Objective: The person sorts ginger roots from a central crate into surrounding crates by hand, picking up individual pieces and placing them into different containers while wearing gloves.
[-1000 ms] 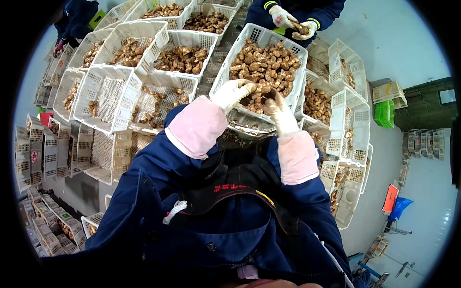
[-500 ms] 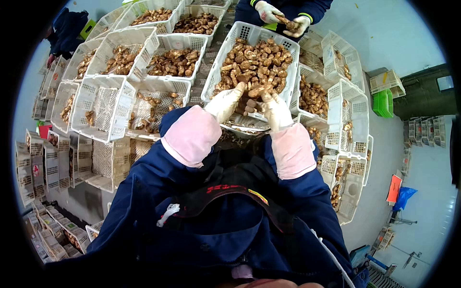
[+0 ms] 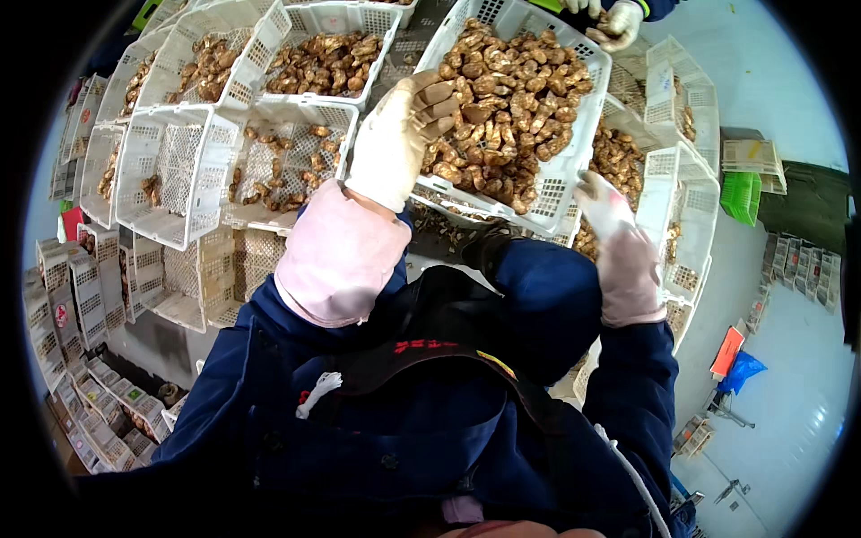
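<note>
In front of me a white perforated crate (image 3: 426,61) holds a heap of brown mushrooms (image 3: 511,108). My left hand (image 3: 399,134), in a white glove with a soiled palm, reaches over the crate's left side. Its fingers are spread, and a reddish-brown mushroom cap (image 3: 476,114) lies just past the fingertips; I cannot tell whether they touch. At the crate's right side my right hand (image 3: 606,208), also gloved, points down above a neighbouring crate of mushrooms (image 3: 617,161). Its fingers are partly hidden and smeared, so what they hold, if anything, does not show.
White crates stand to the left, one with scattered mushrooms (image 3: 285,161) and another fuller (image 3: 327,63). More crates (image 3: 686,179) lean at the right. Across the main crate, a co-worker's gloved hand (image 3: 617,25) shows at the top edge. Green baskets (image 3: 741,195) stand farther right.
My hands have parted from above the heap: the left went up and left, the right out to the right side. The mushroom in my right hand no longer shows. The view has shifted.
</note>
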A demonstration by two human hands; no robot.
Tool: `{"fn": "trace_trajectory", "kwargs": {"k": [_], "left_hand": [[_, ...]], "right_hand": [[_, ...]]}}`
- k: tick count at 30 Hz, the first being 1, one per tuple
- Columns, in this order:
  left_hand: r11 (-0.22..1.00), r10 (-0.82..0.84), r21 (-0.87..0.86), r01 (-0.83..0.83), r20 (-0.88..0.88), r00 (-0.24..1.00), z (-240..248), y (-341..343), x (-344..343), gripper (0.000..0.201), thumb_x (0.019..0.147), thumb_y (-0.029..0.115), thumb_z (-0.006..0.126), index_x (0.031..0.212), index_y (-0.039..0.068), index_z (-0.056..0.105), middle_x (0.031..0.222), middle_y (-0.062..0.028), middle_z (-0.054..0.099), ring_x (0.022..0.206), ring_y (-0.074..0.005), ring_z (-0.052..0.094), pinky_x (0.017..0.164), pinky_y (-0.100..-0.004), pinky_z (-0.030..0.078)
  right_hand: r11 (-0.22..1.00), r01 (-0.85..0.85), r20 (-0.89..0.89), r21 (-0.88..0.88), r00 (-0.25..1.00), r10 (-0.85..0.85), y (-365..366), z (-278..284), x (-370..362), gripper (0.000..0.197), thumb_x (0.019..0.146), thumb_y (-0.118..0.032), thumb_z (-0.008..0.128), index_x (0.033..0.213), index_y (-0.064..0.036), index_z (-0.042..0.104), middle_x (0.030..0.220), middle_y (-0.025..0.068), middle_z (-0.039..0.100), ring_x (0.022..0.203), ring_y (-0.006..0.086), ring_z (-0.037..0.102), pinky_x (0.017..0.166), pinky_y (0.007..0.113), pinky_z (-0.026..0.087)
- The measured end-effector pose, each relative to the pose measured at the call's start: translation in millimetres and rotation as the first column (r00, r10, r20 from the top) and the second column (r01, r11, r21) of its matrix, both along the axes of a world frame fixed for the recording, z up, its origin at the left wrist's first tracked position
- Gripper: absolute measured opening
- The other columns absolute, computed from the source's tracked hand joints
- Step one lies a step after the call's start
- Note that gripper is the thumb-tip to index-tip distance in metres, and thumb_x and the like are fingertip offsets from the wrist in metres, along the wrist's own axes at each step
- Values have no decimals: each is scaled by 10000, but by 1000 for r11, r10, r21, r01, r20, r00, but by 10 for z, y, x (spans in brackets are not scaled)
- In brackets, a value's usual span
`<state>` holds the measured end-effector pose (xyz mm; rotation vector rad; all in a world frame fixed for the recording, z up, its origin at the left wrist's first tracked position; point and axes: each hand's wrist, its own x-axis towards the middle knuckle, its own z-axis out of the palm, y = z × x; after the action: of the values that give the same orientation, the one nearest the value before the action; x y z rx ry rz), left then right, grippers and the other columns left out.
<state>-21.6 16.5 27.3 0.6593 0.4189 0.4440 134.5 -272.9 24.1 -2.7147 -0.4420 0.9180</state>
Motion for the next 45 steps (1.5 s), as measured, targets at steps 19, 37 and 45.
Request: {"fn": "trace_trajectory", "kwargs": {"k": [19,37,45], "left_hand": [[857,-246,411,312,-206,947,22,-97,97,439,988,261,549,1348,14,506,1259,-106,599,1173,-216,556,1020,-322,417],[644,-610,526,555,-85,788,261,-440,-333,446,960,274,609,1318,23,523,1223,-83,605,1123,-161,564,958,-297,461],[813,-477,372,448,-16,878,57,-414,-194,521,963,355,588,1325,-11,511,1228,-132,619,1093,-220,610,954,-343,491]], "right_hand": [[643,555,-523,528,809,-269,891,-204,-532,272,970,-314,491,967,-91,648,625,-36,496,521,97,429,467,269,347],[142,774,-768,617,632,-106,711,679,-1678,244,986,-279,537,1091,-70,610,817,33,613,616,129,554,554,287,485],[363,532,-422,765,840,-340,266,894,-1418,397,954,-373,579,1135,-24,634,694,-8,569,570,87,513,516,241,434]]}}
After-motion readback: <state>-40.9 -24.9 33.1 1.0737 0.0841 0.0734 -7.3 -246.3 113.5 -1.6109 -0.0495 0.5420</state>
